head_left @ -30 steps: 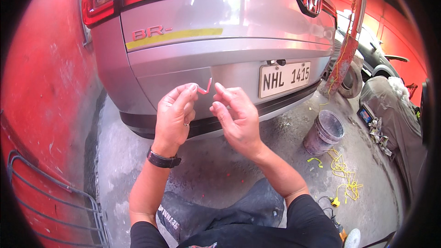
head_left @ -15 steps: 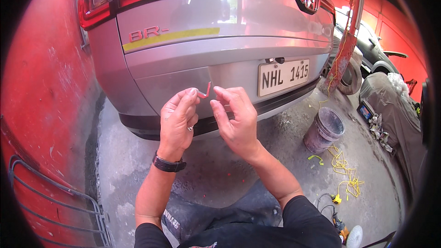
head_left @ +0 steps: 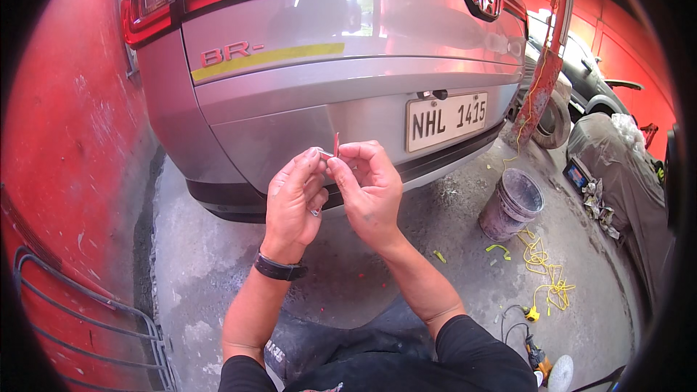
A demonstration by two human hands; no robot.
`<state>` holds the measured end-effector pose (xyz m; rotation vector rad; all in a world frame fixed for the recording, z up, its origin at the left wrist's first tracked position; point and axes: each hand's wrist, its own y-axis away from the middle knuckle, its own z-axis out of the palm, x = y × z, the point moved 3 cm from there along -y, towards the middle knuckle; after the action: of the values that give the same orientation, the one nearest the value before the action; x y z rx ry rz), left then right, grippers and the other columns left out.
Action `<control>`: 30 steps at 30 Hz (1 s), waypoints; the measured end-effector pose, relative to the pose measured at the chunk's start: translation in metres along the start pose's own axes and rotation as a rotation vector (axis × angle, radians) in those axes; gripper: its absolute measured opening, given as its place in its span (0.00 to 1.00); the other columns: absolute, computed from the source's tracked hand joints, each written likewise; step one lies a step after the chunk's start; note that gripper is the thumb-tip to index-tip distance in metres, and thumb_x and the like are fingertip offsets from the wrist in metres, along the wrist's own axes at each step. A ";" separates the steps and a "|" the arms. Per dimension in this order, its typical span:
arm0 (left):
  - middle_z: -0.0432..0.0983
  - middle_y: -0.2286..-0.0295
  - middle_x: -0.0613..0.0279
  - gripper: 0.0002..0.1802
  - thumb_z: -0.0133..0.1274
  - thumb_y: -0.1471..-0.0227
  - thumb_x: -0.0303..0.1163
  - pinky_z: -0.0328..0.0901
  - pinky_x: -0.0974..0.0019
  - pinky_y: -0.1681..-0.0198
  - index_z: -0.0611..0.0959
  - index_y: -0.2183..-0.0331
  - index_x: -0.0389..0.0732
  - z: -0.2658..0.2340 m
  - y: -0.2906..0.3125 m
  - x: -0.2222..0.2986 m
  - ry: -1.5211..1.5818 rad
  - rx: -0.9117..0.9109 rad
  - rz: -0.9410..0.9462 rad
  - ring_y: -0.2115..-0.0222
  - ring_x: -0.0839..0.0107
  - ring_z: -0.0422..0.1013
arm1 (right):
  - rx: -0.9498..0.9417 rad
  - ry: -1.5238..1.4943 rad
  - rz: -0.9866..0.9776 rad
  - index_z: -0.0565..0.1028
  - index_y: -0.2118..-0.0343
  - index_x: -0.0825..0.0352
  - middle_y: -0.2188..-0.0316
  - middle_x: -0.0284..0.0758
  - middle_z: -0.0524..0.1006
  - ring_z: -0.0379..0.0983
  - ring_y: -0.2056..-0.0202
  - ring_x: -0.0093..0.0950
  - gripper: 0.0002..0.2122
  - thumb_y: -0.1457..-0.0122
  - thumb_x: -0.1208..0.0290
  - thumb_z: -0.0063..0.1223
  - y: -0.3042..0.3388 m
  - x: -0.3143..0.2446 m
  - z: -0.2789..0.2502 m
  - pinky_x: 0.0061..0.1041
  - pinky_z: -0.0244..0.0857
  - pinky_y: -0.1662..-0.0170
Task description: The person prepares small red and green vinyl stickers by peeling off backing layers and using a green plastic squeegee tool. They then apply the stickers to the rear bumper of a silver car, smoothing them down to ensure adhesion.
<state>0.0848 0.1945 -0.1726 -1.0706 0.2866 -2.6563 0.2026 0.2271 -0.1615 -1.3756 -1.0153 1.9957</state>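
Note:
Between my hands is a small angled letter badge [head_left: 337, 143] with a red backing, held up in front of the silver car's tailgate [head_left: 268, 127]. My left hand [head_left: 292, 196] pinches one end of it between thumb and fingertips. The thumb and forefinger of my right hand [head_left: 372, 192] are closed at its other, red-faced side; whether they grip the badge or only its backing I cannot tell. Higher on the tailgate, raised letter badges [head_left: 226, 54] sit at the left, just above a strip of yellow masking tape [head_left: 305, 52].
A dusty bucket [head_left: 513, 203] stands on the concrete floor at the right. Near it lie a tangled yellow cord [head_left: 549, 272], tape scraps [head_left: 498, 250] and a power tool [head_left: 537, 358]. Bent metal tubing [head_left: 87, 297] runs along the red wall at left; a red post [head_left: 541, 87] rises at right.
My right hand has closed in and now touches the badge's red side. My left hand has shifted slightly right, and the badge has turned more upright.

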 end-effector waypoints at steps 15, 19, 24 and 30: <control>0.71 0.75 0.76 0.10 0.49 0.35 0.36 0.49 0.81 0.83 0.79 0.64 0.40 0.009 0.007 -0.006 -0.001 -0.010 -0.013 0.84 0.90 0.54 | 0.018 0.143 -0.096 0.73 0.60 0.71 0.65 0.36 0.74 0.77 0.68 0.22 0.09 0.43 0.83 0.60 0.008 -0.007 -0.010 0.22 0.73 0.65; 0.69 0.75 0.76 0.10 0.49 0.35 0.36 0.50 0.81 0.82 0.78 0.64 0.40 0.008 0.007 -0.009 0.010 -0.004 -0.017 0.83 0.89 0.53 | -0.001 0.161 -0.111 0.75 0.56 0.72 0.65 0.36 0.74 0.76 0.68 0.22 0.12 0.43 0.83 0.59 0.005 -0.013 -0.011 0.21 0.73 0.65; 0.73 0.73 0.73 0.08 0.52 0.36 0.34 0.51 0.80 0.82 0.80 0.61 0.40 0.001 0.008 -0.007 -0.027 0.014 0.057 0.83 0.89 0.54 | 0.025 0.220 -0.075 0.77 0.59 0.72 0.66 0.35 0.74 0.76 0.68 0.20 0.07 0.41 0.83 0.57 0.010 -0.015 -0.026 0.18 0.72 0.66; 0.77 0.71 0.71 0.08 0.56 0.38 0.31 0.51 0.80 0.82 0.82 0.58 0.41 -0.003 0.010 -0.008 -0.062 -0.041 0.160 0.83 0.90 0.55 | -0.085 0.135 0.245 0.77 0.60 0.73 0.68 0.31 0.74 0.75 0.70 0.18 0.05 0.35 0.79 0.51 0.017 -0.030 -0.051 0.17 0.71 0.66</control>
<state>0.0899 0.1881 -0.1820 -1.0918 0.3984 -2.4814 0.2615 0.2096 -0.1694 -1.7282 -0.9177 2.0158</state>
